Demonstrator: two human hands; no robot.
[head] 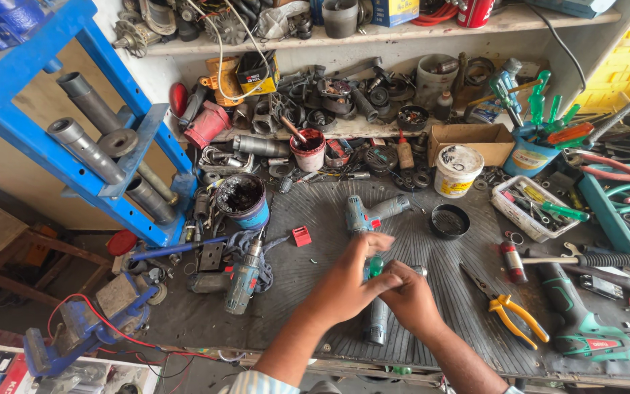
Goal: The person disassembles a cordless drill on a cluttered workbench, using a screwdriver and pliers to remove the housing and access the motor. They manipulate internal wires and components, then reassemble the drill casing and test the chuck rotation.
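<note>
Ribbed matt rubber mat (439, 277); glossy plastic pliers handles (515, 317).

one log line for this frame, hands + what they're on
left hand: over green-tipped tool | right hand: gripping grey drill body | surface: ribbed mat | nearby: yellow pliers

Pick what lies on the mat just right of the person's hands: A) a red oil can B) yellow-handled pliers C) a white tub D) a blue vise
B: the yellow-handled pliers lie on the ribbed mat just right of the right hand, which with the left hand is on a grey drill body.
</note>
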